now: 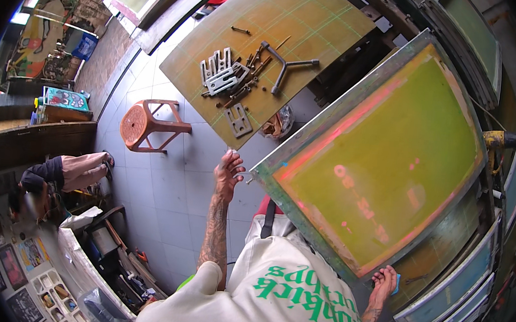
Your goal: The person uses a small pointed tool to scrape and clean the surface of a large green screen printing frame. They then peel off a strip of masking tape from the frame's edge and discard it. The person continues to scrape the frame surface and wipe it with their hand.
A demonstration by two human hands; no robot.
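A wooden-rimmed printing screen with yellow-green mesh and pink stains slants across the right side. Just off its left corner, beside a thin metal rod, is my left hand. Its fingers are bent, and the tips come together at a small pale bit I cannot make out. My right hand is at the screen's near corner, fingers curled, with a small blue object showing past them. Whether it also touches the screen is unclear. Ahead, a green-lined board bears slotted metal plates, loose bolts and a Y-shaped socket wrench.
An orange-brown plastic stool stands on the tiled floor to the left. Another person is at the far left, near a cluttered bench. More screens are stacked at the right. A plastic bag lies under the board.
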